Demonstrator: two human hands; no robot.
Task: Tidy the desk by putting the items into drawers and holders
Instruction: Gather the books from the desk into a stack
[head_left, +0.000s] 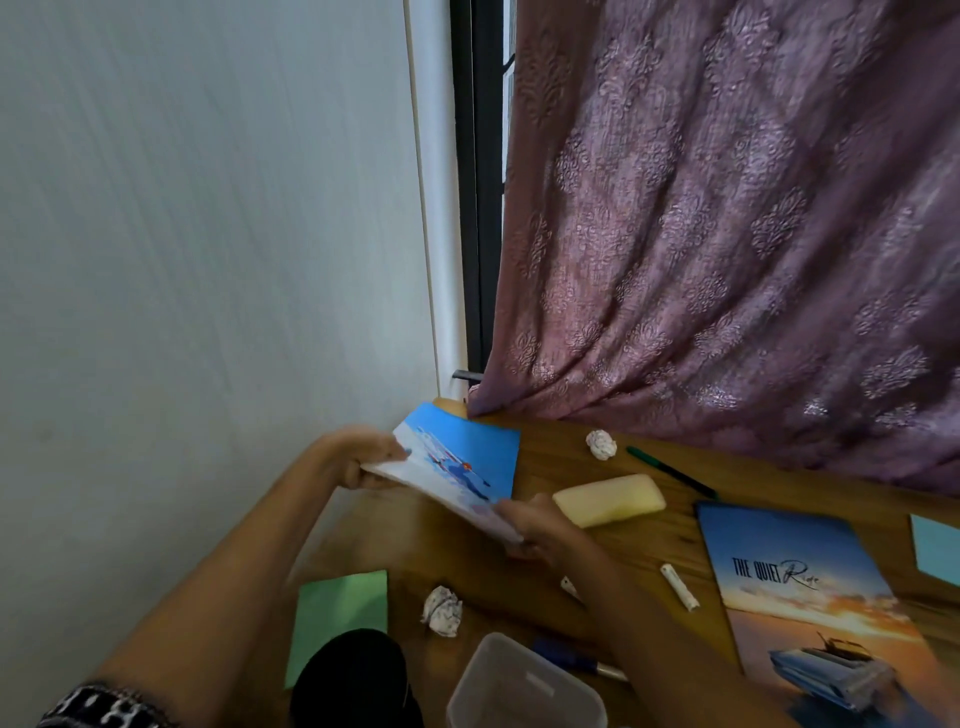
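Observation:
A thin book with a blue cover is held tilted above the far left corner of the wooden desk. My left hand grips its left edge and my right hand grips its near right corner. Loose on the desk lie a yellow sponge, two crumpled paper balls, a green pen, a small white roll, a blue marker partly hidden by my right arm, and a green sheet.
A magazine with a sunset and boat cover lies at the right, with a light blue sheet beyond it. A clear plastic container and a black object stand at the near edge. A purple curtain hangs behind the desk, a white wall at the left.

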